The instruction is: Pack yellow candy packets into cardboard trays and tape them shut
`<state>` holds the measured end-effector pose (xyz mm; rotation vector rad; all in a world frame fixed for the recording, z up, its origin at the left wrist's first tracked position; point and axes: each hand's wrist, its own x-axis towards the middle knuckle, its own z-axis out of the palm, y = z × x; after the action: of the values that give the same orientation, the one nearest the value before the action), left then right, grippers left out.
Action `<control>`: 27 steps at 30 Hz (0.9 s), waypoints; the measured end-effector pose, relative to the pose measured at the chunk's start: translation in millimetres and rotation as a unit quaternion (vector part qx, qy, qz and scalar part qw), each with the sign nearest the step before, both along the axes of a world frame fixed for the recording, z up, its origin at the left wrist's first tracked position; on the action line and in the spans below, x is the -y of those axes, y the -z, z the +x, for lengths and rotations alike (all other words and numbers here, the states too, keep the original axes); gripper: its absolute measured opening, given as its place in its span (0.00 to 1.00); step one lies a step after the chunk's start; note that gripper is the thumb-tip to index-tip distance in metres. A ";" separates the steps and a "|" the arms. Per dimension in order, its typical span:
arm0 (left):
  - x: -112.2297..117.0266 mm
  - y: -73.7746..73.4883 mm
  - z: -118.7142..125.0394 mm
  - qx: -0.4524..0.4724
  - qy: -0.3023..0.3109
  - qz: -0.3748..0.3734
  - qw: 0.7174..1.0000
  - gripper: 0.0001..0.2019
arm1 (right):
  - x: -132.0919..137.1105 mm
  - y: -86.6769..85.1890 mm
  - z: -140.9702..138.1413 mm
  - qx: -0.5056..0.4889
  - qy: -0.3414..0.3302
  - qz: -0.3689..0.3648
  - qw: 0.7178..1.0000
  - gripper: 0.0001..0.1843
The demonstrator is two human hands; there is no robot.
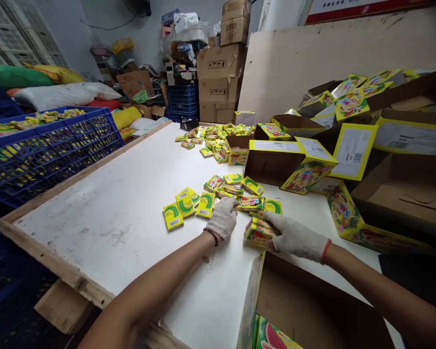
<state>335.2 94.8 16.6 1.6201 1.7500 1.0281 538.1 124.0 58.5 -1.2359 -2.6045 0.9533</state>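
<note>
My right hand (300, 238), in a white knitted glove, is closed around a short row of small yellow-green printed boxes (258, 232) just above the white tabletop. My left hand (222, 219), also gloved, has its fingers curled at the left end of a small yellow box (251, 203) with red lettering. More such boxes lie loosely around its fingertips, and several with barcodes (174, 216) lie flat to its left. Below my right hand stands an open brown-lined carton (312, 310), with a watermelon-printed piece (274, 337) at its near left corner.
Open display cartons (308, 167) are heaped along the right side. Farther back on the table (105, 194) lies another pile of small boxes (218, 140). A blue crate (54, 150) of packs stands beyond the wooden left edge. Stacked cardboard boxes (218, 72) rise behind.
</note>
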 end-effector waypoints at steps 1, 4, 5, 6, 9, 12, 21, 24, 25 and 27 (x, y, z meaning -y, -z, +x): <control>-13.7 -3.2 -0.5 -0.028 0.030 0.010 0.999 0.12 | 1.1 4.0 1.0 0.046 -0.024 0.032 0.998 0.29; -52.7 -10.8 6.4 -0.101 0.115 0.016 0.988 0.10 | 4.6 15.3 3.0 0.100 -0.089 0.084 0.987 0.29; -62.0 -12.4 9.6 -0.124 0.132 0.012 0.983 0.09 | 5.5 18.1 4.2 0.100 -0.100 0.090 0.986 0.30; -68.3 -13.4 12.3 -0.146 0.142 0.009 0.979 0.08 | 6.3 20.0 5.7 0.098 -0.103 0.095 0.985 0.31; -67.2 -14.5 17.3 -0.198 0.146 0.013 0.969 0.10 | 8.9 21.5 11.6 0.095 -0.105 0.134 0.981 0.24; -43.0 -13.5 19.8 -0.224 0.141 0.025 0.964 0.08 | 10.4 19.5 15.9 0.066 -0.107 0.231 0.965 0.15; -32.6 -12.7 -15.2 -0.267 0.109 0.006 0.958 0.15 | 3.8 13.9 1.7 0.069 -0.127 0.165 0.976 0.24; -60.8 -18.1 -37.1 -0.281 0.077 -0.021 0.956 0.14 | -1.6 14.5 -3.0 0.097 -0.102 0.126 0.982 0.39; -67.2 -20.5 -40.6 -0.280 0.077 -0.025 0.957 0.12 | -3.1 15.0 -3.2 0.101 -0.095 0.112 0.984 0.41; -71.3 -25.2 -40.0 -0.269 0.079 -0.016 0.960 0.12 | -4.5 16.7 -1.3 0.089 -0.093 0.095 0.987 0.42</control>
<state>295.1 166.1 41.7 2.1181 1.9082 0.5021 536.8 128.5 41.7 -1.0926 -2.9116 0.6250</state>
